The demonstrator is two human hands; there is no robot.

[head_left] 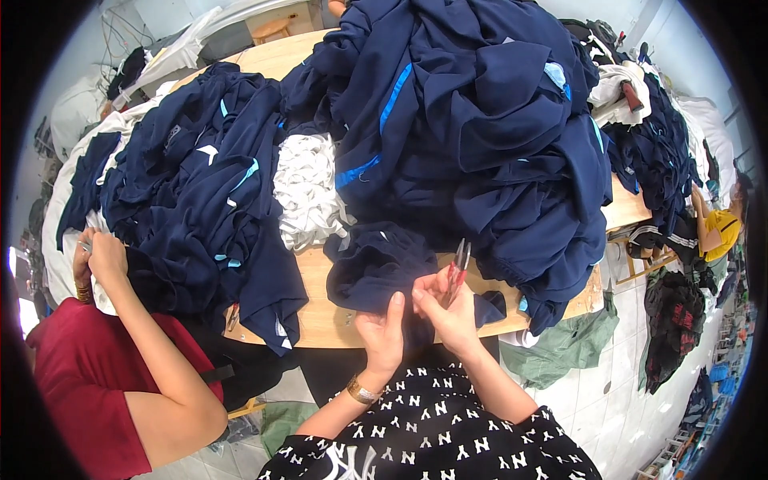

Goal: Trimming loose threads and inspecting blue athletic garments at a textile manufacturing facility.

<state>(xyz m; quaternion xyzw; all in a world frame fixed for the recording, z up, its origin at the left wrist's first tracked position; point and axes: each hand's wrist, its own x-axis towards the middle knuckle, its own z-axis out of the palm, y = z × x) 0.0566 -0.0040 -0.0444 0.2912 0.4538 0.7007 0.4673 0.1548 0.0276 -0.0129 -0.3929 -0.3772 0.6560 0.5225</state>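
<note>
A dark navy garment [376, 268] lies bunched at the table's near edge, and part of it hangs over toward my lap. My left hand [382, 340] grips its near part, thumb up and fingers partly hidden by the cloth. Close by on the right, my right hand [452, 316] is closed around red-handled thread snips [458, 272], whose metal tips point up and away from me. The thumb and forefinger of that hand pinch together at the cloth; any thread between them is too small to make out.
A big heap of navy garments [480, 152] rises ahead on the wooden table [320, 308]. White strips [306, 188] lie bundled left of it, beside another navy pile [192, 160]. A co-worker in red [104, 384] sits at left; a person in yellow [720, 232] is far right.
</note>
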